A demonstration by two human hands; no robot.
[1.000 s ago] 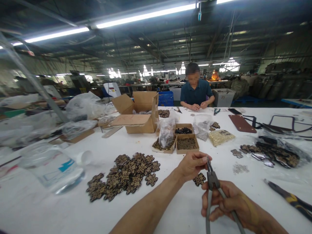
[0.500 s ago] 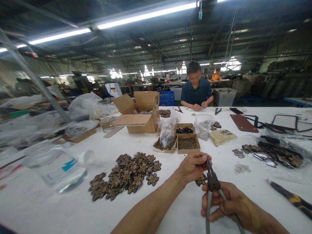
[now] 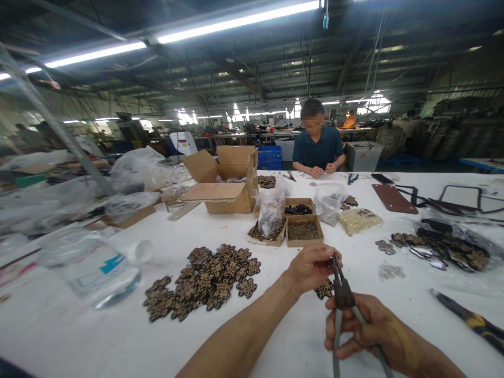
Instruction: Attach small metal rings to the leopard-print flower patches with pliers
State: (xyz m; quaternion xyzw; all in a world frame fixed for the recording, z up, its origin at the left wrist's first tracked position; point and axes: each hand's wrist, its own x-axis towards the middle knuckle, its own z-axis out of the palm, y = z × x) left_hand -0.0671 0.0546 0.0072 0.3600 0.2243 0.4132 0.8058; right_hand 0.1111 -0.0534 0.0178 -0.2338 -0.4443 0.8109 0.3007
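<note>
My right hand (image 3: 366,328) is wrapped round the grey handles of long-nosed pliers (image 3: 342,294), whose jaws point up and away from me. At the jaw tips, the fingers of my left hand (image 3: 313,268) are pinched together. Whatever they hold is too small and too hidden to name. Under my hands, partly covered, lies a flower-shaped patterned piece (image 3: 324,289). To the left of my left forearm spreads a heap of similar flower-shaped pieces (image 3: 212,281), tan and black.
Small open boxes of brass-coloured bits (image 3: 303,231) and black parts (image 3: 298,210) stand ahead, beside a large open carton (image 3: 232,199). Small metal rings (image 3: 391,271) and yellow-black pliers (image 3: 468,317) lie right. A clear plastic jug (image 3: 90,270) stands left. Across the table sits a co-worker (image 3: 318,144).
Hardly anything differs. My hands and the pliers keep almost the same place, with the pliers' tips still at my left fingers.
</note>
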